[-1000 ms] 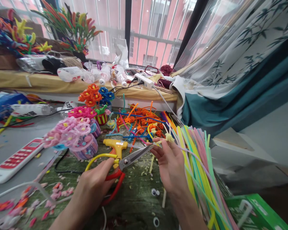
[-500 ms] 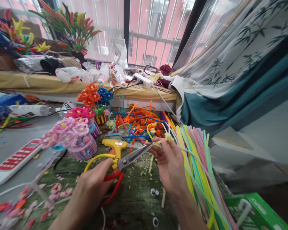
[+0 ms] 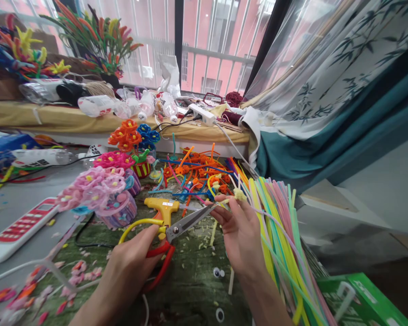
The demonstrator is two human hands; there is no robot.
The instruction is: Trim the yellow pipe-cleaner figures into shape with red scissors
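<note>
My left hand [image 3: 132,256] is wrapped round the handles of a pair of scissors [image 3: 187,225], one loop yellow and the other red. The blades look nearly closed, and their tips reach the fingers of my right hand [image 3: 240,228]. Between its thumb and fingers that hand pinches a small pale yellow pipe cleaner piece [image 3: 239,195], with a fuzzy clump at one end. A yellow glue gun [image 3: 162,206] lies just behind the scissors. Pale yellow fuzz trimmings are scattered on the dark green mat [image 3: 187,276] below the blades.
Long pastel pipe cleaners [image 3: 275,203] lie bundled on the right, beside a green box [image 3: 363,299]. Orange pipe cleaner pieces [image 3: 200,165] are heaped behind my hands. Pipe cleaner flower pots [image 3: 117,210] and a white-and-red remote-like device [image 3: 23,228] stand and lie left. Googly eyes [image 3: 220,315] rest in front.
Almost nothing differs. Both hands keep their hold on the scissors and the pale yellow piece, with only a very slight shift.
</note>
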